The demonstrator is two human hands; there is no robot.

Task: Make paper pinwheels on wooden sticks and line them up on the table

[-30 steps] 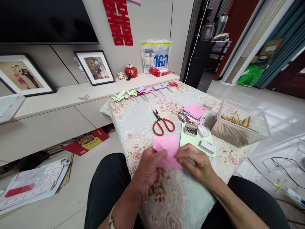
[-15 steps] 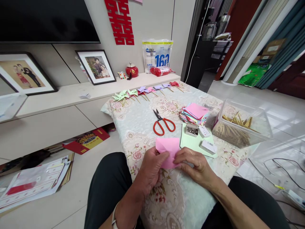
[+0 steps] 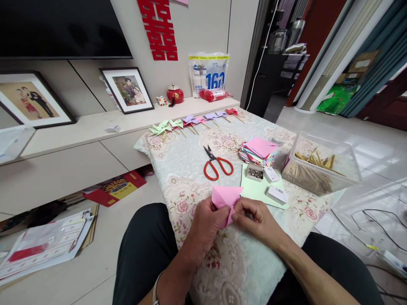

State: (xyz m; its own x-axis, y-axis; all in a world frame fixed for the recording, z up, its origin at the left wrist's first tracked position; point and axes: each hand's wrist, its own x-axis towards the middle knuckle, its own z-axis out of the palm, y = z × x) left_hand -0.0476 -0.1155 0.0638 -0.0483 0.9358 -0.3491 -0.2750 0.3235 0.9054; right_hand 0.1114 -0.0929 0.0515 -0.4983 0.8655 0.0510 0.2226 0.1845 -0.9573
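Note:
A pink paper square (image 3: 227, 195) with its corners partly folded inward is held above the near part of the table. My left hand (image 3: 208, 220) is closed on its left side, the thumb pressing near the middle. With thumb and fingers pinched, my right hand (image 3: 254, 218) grips the paper's right edge. Orange-handled scissors (image 3: 218, 163) lie just beyond, blades pointing away. To the right are a small open box of metal pins (image 3: 255, 173), two small white boxes (image 3: 277, 195) on green paper (image 3: 254, 190), and a stack of coloured paper (image 3: 259, 148).
Several finished paper pinwheels on sticks (image 3: 190, 120) lie along the table's far edge. A clear plastic bin of wooden sticks (image 3: 313, 176) stands at the right. Behind the flowered tablecloth (image 3: 187, 156), a low cabinet (image 3: 95, 133) carries framed photos (image 3: 127, 90) and a red jar (image 3: 174, 94).
The pink paper has turned and shifted slightly right. Its corners now draw in toward the middle, and my right hand's fingers have closed in a tighter pinch nearer the centre.

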